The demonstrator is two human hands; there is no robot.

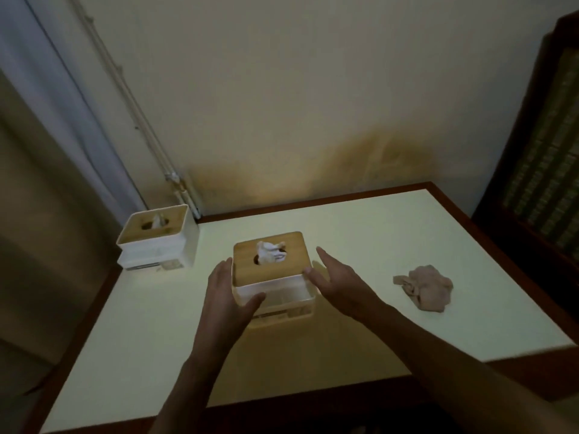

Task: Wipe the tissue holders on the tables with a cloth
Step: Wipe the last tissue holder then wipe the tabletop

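A white tissue holder (275, 297) with a wooden lid and a tissue poking out stands in the middle of the table. My left hand (228, 296) grips its left front corner, fingers along the left side and thumb on the front wall. My right hand (336, 281) is beside its right side with the fingers spread; only the thumb tip touches the lid's corner. A second, similar tissue holder (156, 242) stands at the table's far left corner. A crumpled beige cloth (427, 288) lies on the table to the right, apart from both hands.
The table (376, 233) has a pale top with a dark wooden rim and stands against a cream wall. A curtain (47, 151) hangs at the left. Dark wooden furniture (545, 151) stands close to the table's right edge.
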